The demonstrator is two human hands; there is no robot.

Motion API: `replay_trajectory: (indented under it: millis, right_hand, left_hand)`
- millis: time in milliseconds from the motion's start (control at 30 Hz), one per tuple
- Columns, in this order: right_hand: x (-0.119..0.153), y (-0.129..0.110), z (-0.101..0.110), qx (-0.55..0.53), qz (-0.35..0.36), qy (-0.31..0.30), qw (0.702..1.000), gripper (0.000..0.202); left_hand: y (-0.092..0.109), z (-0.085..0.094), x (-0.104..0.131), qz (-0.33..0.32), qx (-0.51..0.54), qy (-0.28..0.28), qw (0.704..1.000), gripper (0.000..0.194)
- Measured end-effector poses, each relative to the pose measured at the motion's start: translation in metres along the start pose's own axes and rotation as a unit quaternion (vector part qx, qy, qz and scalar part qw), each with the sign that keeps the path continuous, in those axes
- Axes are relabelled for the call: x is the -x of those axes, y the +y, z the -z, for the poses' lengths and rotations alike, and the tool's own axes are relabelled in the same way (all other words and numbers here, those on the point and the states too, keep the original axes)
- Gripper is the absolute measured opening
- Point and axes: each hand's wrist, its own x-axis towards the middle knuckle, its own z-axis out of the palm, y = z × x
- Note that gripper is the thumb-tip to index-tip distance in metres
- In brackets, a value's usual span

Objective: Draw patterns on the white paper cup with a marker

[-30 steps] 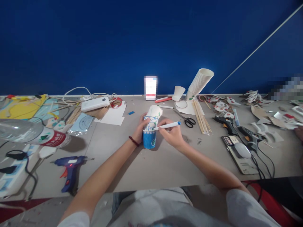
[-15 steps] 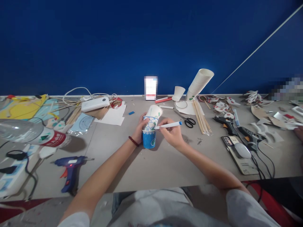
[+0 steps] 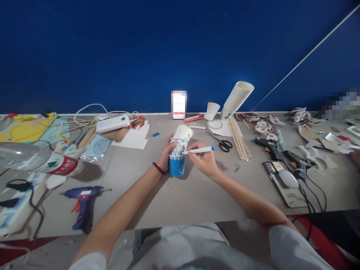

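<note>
Stacked paper cups [image 3: 177, 167] stand a little tilted in front of me, the lower one blue, the middle one white with blue scalloped line drawing, and a plain white rim on top. My left hand [image 3: 165, 153] is wrapped around the stack from the left, thumb on its near side. In my right hand [image 3: 203, 160] I pinch a white marker [image 3: 201, 150] with a blue end; its tip is at the drawn part of the cups. A small blue cap [image 3: 156, 134] lies on the table beyond my left hand.
Black-handled scissors [image 3: 225, 145], wooden sticks [image 3: 240, 144] and a leaning cup stack [image 3: 236, 98] are beyond my right hand. A blue glue gun [image 3: 84, 202] and a water bottle [image 3: 42, 159] lie left. A phone [image 3: 284, 189] and dark glue guns [image 3: 267, 148] lie right.
The marker and my right hand have shifted very slightly left along the cup surface. My left hand and the cups hold the same position.
</note>
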Motion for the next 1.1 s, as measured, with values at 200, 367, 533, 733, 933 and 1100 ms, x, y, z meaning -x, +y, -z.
replay_trajectory:
  millis: [200,367,533,733,933,1100]
  right_hand:
    - [0.001,-0.003,0.002,0.023,0.015,-0.014,1.0,0.007]
    - [0.0,0.002,0.001,0.012,0.011,-0.016,1.0,0.005]
    - [-0.002,0.009,-0.001,-0.083,-0.027,0.058,0.995,0.013]
    - [-0.002,0.015,-0.003,-0.085,0.0,0.092,0.992,0.024]
    - [0.001,0.018,-0.003,-0.065,0.016,0.085,0.994,0.021]
    - [0.003,0.015,-0.004,-0.03,0.02,0.064,0.997,0.013]
  left_hand:
    - [0.0,0.0,0.0,0.002,0.002,0.007,1.0,0.058]
    - [0.0,0.0,0.0,0.006,-0.001,0.007,1.0,0.059]
    - [-0.001,0.002,-0.004,-0.003,0.023,0.017,1.0,0.053]
    - [-0.001,0.0,-0.004,0.008,0.048,0.008,0.999,0.049]
    - [0.0,-0.003,-0.001,0.046,0.053,-0.008,0.997,0.04]
    - [-0.004,0.001,-0.003,0.055,0.071,-0.007,0.996,0.037]
